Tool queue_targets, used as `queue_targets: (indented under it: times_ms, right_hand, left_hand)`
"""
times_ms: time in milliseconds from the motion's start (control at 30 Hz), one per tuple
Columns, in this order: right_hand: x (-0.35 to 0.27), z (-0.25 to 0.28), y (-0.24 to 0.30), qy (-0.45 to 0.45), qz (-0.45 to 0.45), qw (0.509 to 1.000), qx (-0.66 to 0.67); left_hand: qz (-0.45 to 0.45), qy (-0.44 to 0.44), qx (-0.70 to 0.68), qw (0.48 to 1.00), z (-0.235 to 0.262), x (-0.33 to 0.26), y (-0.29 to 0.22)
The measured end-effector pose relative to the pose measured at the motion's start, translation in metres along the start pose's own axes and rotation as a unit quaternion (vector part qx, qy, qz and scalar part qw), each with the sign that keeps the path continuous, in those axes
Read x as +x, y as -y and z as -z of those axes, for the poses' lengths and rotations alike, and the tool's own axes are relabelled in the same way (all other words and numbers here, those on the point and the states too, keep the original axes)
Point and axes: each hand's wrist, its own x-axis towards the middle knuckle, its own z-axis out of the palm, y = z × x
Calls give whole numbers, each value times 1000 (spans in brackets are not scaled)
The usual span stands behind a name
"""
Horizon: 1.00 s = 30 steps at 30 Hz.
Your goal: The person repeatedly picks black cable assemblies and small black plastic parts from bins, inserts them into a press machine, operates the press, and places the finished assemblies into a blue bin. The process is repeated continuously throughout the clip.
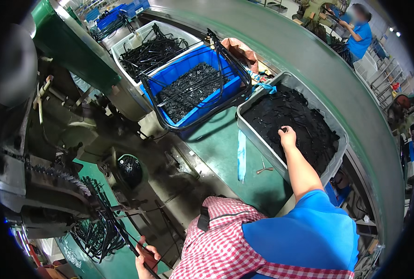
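My right hand (287, 137) reaches into a grey bin (258, 139) full of small black parts (304, 125), its fingers closed on one or more of them. Low in the picture, my left hand (146, 260) grips a thin black wire frame (123, 232) beside a stack of similar black frames (95, 228) hanging at a dark machine (53, 186). My body in a blue shirt and red checked apron (225, 242) fills the bottom middle.
A blue crate (197, 88) of small black pieces sits inside a black wire frame, a white basket (146, 46) of black wire parts behind it. A small round cup (130, 167) holds black bits. Another person (358, 35) in blue works far right.
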Motion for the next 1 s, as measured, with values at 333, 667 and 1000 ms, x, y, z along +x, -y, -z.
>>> queue_targets:
  times_ms: [333, 667, 1000]
  right_hand:
    - [-58, 52, 77, -81, 91, 989, 80]
    - [-195, 20, 208, 160, 142, 917, 336]
    - [-415, -80, 321, 628, 67, 658, 411]
  left_hand:
    - [-10, 17, -27, 999, 8, 4, -6]
    - [-26, 119, -24, 992, 43, -5, -12]
    - [-11, 138, -5, 990, 54, -6, -22]
